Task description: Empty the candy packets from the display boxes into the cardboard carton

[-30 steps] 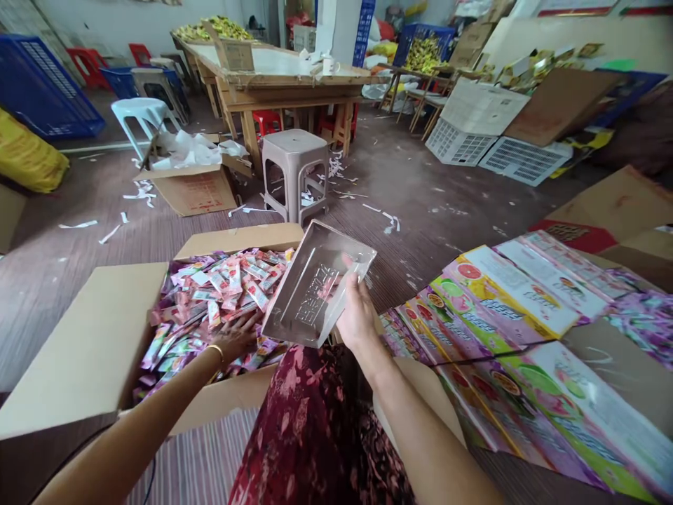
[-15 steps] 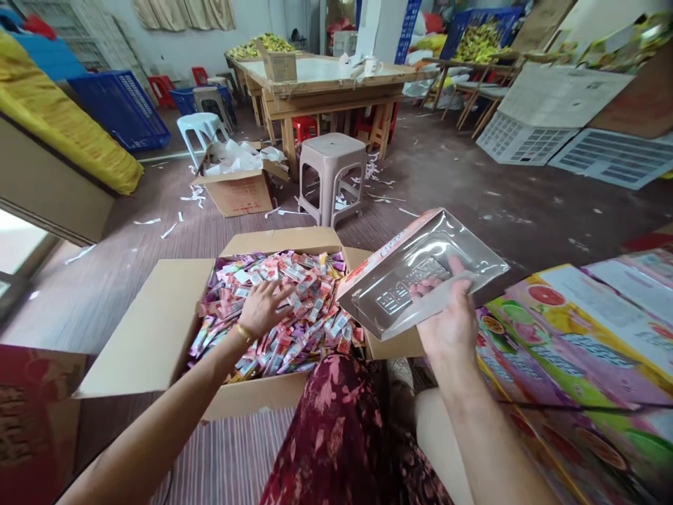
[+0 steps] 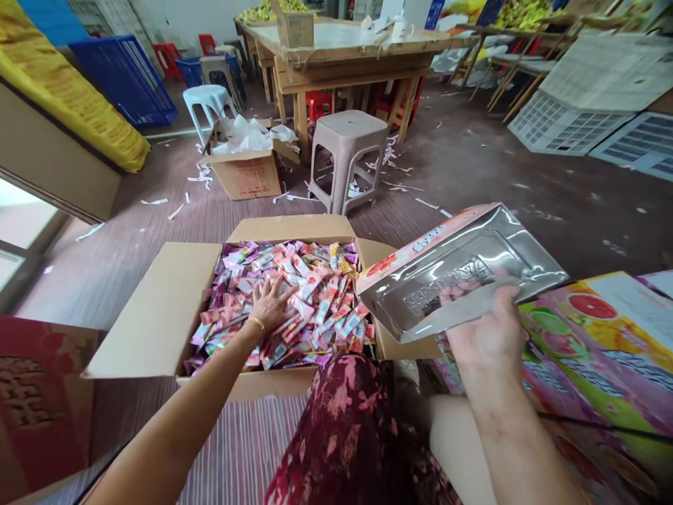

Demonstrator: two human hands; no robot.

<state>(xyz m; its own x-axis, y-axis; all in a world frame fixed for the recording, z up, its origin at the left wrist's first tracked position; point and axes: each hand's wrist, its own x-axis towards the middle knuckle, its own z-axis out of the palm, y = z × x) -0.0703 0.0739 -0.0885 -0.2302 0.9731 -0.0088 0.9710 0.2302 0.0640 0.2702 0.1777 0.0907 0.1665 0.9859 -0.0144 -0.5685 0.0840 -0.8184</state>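
Observation:
A cardboard carton (image 3: 152, 308) with its flaps folded out stands in front of my knees, full of small pink, purple and yellow stick sachets (image 3: 326, 301). My left hand (image 3: 272, 305) rests on the sachets with its fingers spread, and no sachet is clearly gripped. My right hand (image 3: 486, 315) grips a printed packaging box with a clear plastic face (image 3: 446, 273), holding it tilted beside the carton's right flap. Its fingers show through the embossed plastic. Whether anything is inside the box cannot be told.
Colourful printed boxes (image 3: 594, 337) lie at the right. A red carton (image 3: 45, 400) stands at the left. Ahead are a grey stool (image 3: 350, 133), a carton of white scraps (image 3: 247, 172) and a wooden table (image 3: 357, 59). Paper strips litter the floor.
The view has shifted left and tilted slightly down. My left hand has pressed lower onto the sachets, its fingers spreading. My right hand still holds the box, now farther right in view.

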